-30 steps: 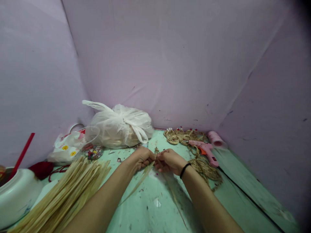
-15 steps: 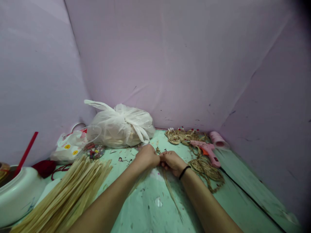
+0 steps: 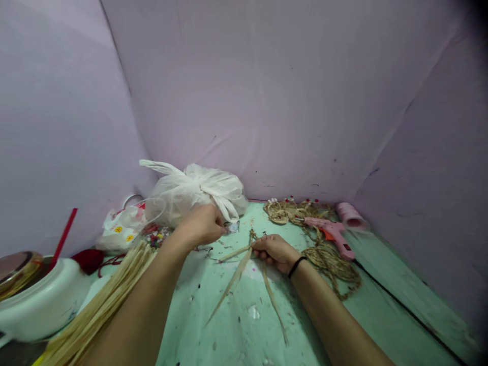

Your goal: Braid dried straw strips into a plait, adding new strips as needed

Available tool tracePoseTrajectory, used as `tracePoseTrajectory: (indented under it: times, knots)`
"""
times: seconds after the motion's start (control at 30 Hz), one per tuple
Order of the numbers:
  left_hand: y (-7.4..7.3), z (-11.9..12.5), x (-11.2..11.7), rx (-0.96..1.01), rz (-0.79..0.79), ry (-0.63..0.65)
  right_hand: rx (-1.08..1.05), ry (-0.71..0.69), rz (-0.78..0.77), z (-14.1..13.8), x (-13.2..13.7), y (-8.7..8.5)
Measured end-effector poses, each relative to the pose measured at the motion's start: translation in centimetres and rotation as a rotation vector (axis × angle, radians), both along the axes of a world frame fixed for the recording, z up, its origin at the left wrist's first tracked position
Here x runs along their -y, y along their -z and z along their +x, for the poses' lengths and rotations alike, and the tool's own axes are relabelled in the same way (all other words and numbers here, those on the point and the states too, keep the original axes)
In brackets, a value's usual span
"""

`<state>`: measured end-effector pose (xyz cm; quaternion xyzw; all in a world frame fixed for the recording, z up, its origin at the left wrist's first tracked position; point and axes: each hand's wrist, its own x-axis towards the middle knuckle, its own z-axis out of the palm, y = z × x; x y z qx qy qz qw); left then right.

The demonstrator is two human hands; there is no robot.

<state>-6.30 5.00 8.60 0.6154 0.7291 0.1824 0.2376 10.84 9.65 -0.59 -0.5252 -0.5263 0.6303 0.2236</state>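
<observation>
My right hand pinches the joined top of several dry straw strips that fan out toward me over the green table. A black band circles that wrist. My left hand has let go of the strips and sits farther back, fingers curled, by the tied white plastic bag and a small clear item next to it. I cannot make out whether those fingers grip anything.
A bundle of straw strips lies at the left beside a white pot with a red stick. A pink glue gun, braided straw coils, a pink roll and a black cord lie right. Lilac cloth walls close in.
My left hand left the strips and moved back and left to the white bag. The strips, held only by my right hand, have spread apart on the table.
</observation>
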Motion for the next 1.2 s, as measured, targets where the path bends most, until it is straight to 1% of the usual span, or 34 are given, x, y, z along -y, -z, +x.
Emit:
tracePoseTrajectory:
  times: [0.07, 0.1, 0.17, 0.2, 0.27, 0.3, 0.37, 0.43, 0.53, 0.6, 0.67, 0.7, 0.77, 0.87, 0.93, 1.03, 1.1, 1.2]
  knots:
    - [-2.0, -0.2, 1.0, -0.172, 0.023, 0.038, 0.011, -0.007, -0.005, 0.0, 0.1, -0.1]
    - [-2.7, -0.2, 1.3, -0.271, 0.006, 0.053, 0.017, -0.009, -0.005, 0.0, 0.1, -0.2]
    - [-3.4, -0.5, 1.5, -0.428, -0.054, 0.028, 0.022, -0.009, -0.002, 0.1, 0.1, -0.4]
    - [-3.3, -0.8, 1.5, -0.498, -0.088, 0.005, 0.017, -0.008, -0.002, 0.1, 0.1, -0.4]
    - [-2.5, -1.8, 1.4, -0.604, -0.151, -0.041, -0.001, -0.011, -0.006, 0.1, 0.1, -0.3]
    - [-1.9, -2.4, 1.4, -0.640, -0.193, -0.058, -0.010, -0.012, -0.011, 0.1, 0.1, -0.3]
    - [-0.3, -3.7, 1.4, -0.691, -0.282, -0.052, -0.020, -0.012, -0.017, 0.1, 0.0, -0.1]
    - [1.2, -4.8, 1.4, -0.668, -0.329, -0.100, -0.016, -0.009, -0.017, 0.2, 0.0, 0.1]
    - [2.7, -5.6, 1.5, -0.628, -0.300, -0.197, -0.014, -0.005, -0.013, 0.2, 0.0, 0.1]
    - [3.1, -5.8, 1.5, -0.612, -0.266, -0.238, -0.020, -0.008, -0.014, 0.2, 0.0, 0.0]
    - [2.9, -5.8, 1.4, -0.596, -0.247, -0.244, -0.025, -0.012, -0.016, 0.2, 0.0, -0.1]
    - [2.7, -5.6, 1.3, -0.580, -0.242, -0.225, -0.026, -0.016, -0.017, 0.2, -0.1, -0.1]
    - [2.5, -4.9, 1.0, -0.499, -0.252, -0.144, -0.022, -0.021, -0.020, 0.2, -0.1, -0.2]
    - [2.8, -2.9, 0.1, -0.253, -0.265, 0.013, -0.031, -0.021, -0.028, 0.3, -0.1, -0.2]
    - [3.5, -1.1, -0.8, -0.111, -0.247, 0.068, -0.046, -0.012, -0.029, 0.3, -0.1, -0.1]
    - [5.2, 1.3, -2.1, -0.038, -0.172, 0.095, -0.055, -0.006, -0.009, 0.3, -0.1, 0.0]
    - [6.2, 2.2, -2.7, 0.007, -0.137, 0.104, -0.059, -0.009, 0.009, 0.2, -0.2, 0.1]
    - [7.2, 2.7, -3.2, 0.119, -0.154, 0.098, -0.064, -0.010, 0.015, 0.3, -0.3, 0.3]
